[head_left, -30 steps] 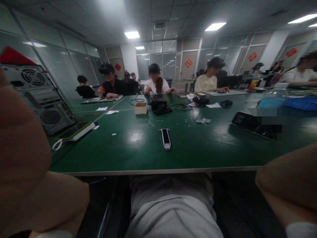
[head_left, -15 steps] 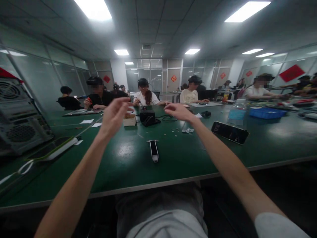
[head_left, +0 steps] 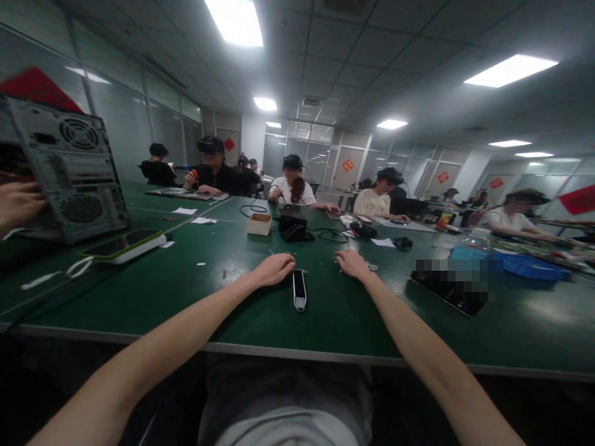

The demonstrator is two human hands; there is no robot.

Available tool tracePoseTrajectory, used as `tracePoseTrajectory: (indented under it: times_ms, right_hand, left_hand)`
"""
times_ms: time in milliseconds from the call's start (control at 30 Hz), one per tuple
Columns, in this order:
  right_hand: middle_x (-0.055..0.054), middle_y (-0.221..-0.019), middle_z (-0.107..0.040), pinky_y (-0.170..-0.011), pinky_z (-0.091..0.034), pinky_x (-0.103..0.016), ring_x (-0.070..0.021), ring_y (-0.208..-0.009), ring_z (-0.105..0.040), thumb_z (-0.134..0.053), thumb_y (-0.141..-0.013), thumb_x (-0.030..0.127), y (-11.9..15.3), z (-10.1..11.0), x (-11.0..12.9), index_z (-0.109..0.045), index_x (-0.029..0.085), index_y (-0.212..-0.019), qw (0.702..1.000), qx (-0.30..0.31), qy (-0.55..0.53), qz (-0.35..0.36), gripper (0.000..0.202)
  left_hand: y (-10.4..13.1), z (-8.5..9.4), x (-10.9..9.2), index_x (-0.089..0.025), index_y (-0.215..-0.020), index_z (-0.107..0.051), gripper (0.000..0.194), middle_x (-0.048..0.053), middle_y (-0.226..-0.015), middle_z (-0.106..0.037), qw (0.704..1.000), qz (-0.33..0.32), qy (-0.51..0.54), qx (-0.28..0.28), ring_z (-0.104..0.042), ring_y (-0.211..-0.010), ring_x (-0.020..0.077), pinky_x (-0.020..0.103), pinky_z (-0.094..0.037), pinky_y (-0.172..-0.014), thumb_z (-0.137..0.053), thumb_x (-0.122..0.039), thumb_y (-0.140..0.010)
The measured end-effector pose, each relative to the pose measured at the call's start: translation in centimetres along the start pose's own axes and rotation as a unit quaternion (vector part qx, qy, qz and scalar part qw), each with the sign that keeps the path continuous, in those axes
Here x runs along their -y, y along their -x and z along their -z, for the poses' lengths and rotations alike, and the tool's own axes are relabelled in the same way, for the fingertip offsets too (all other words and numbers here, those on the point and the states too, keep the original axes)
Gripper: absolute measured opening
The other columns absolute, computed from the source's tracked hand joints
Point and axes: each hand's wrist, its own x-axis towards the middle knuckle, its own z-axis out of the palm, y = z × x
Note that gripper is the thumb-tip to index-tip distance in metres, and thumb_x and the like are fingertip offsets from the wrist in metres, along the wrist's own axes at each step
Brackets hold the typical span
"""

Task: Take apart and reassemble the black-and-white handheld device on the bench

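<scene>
A slim white device with a dark face [head_left: 299, 287] lies lengthwise on the green table [head_left: 260, 328] in front of me. My left hand [head_left: 275, 269] is low at the table, beside the device's upper left end, its fingers curled together; whether anything is under them is hidden. To the right of the device, near small white pieces [head_left: 370, 266], my right hand [head_left: 352, 264] is bent down toward the tabletop. Its fingertips are too small to tell if they pinch something. Beyond the hands stand a small open box [head_left: 259, 225] and a black device [head_left: 294, 229].
A computer case [head_left: 77, 173] stands at the left, with another person's hand [head_left: 18, 204] at it. A green-edged device [head_left: 121, 244] lies nearby. At the right are a phone [head_left: 446, 291] and a blue tray [head_left: 530, 266]. Several people sit across the table.
Both hands have come down from above the table to its surface, on either side of the white device. The view has turned left and tilted, bringing another person's hand into sight.
</scene>
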Motion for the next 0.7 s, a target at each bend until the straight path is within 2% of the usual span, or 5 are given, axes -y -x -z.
tracePoseTrajectory:
  times_ms: [100, 267, 367, 500, 700]
  right_hand:
    - [-0.012, -0.121, -0.053, -0.089, -0.039, -0.04, -0.0272, -0.11, -0.047, -0.033, -0.093, 0.041, -0.2, -0.5, -0.1, -0.055, 0.027, -0.125, 1.0, -0.002, 0.002, -0.007, 0.042]
    - [-0.011, -0.12, -0.055, -0.086, -0.041, -0.042, -0.029, -0.11, -0.048, -0.034, -0.091, 0.035, -0.4, -0.1, -0.2, -0.062, 0.03, -0.116, 0.999, 0.011, 0.037, 0.011, 0.038]
    - [-0.012, -0.112, -0.061, -0.083, -0.043, -0.04, -0.0292, -0.106, -0.051, -0.041, -0.088, 0.031, -0.5, 0.7, -0.3, -0.067, 0.027, -0.109, 0.997, 0.021, 0.066, 0.027, 0.034]
    - [-0.009, -0.102, -0.066, -0.08, -0.044, -0.033, -0.0251, -0.098, -0.057, -0.049, -0.085, 0.028, -0.5, 1.5, -0.2, -0.069, 0.026, -0.102, 0.995, 0.039, 0.074, 0.052, 0.027]
    - [-0.009, -0.096, -0.067, -0.076, -0.044, -0.029, -0.022, -0.09, -0.06, -0.05, -0.085, 0.038, -0.1, 2.0, 0.5, -0.07, 0.023, -0.095, 0.993, 0.058, 0.077, 0.07, 0.027]
  left_hand:
    - [0.0, 0.1, 0.2, -0.016, -0.105, -0.06, 0.03, 0.007, -0.104, -0.064, 1.0, 0.004, -0.005, 0.001, -0.06, -0.092, 0.0191, 0.029, -0.045, -0.081, -0.038, -0.03, -0.091]
    - [0.0, 0.1, 0.9, -0.016, -0.105, -0.06, 0.028, 0.006, -0.101, -0.065, 1.0, 0.018, -0.007, 0.003, -0.06, -0.091, 0.018, 0.028, -0.046, -0.08, -0.039, -0.024, -0.089]
    - [0.0, 0.2, 1.2, -0.016, -0.105, -0.061, 0.028, 0.006, -0.099, -0.066, 1.0, 0.016, -0.005, 0.001, -0.061, -0.09, 0.0174, 0.027, -0.046, -0.08, -0.039, -0.021, -0.088]
    - [0.0, 0.2, 1.3, -0.016, -0.103, -0.061, 0.027, 0.006, -0.096, -0.066, 1.0, 0.008, -0.009, -0.002, -0.061, -0.088, 0.0173, 0.027, -0.046, -0.079, -0.039, -0.021, -0.088]
    - [-0.1, 0.0, 1.3, -0.017, -0.102, -0.062, 0.026, 0.006, -0.096, -0.066, 1.0, 0.004, -0.024, 0.004, -0.061, -0.086, 0.0176, 0.027, -0.047, -0.076, -0.041, -0.022, -0.087]
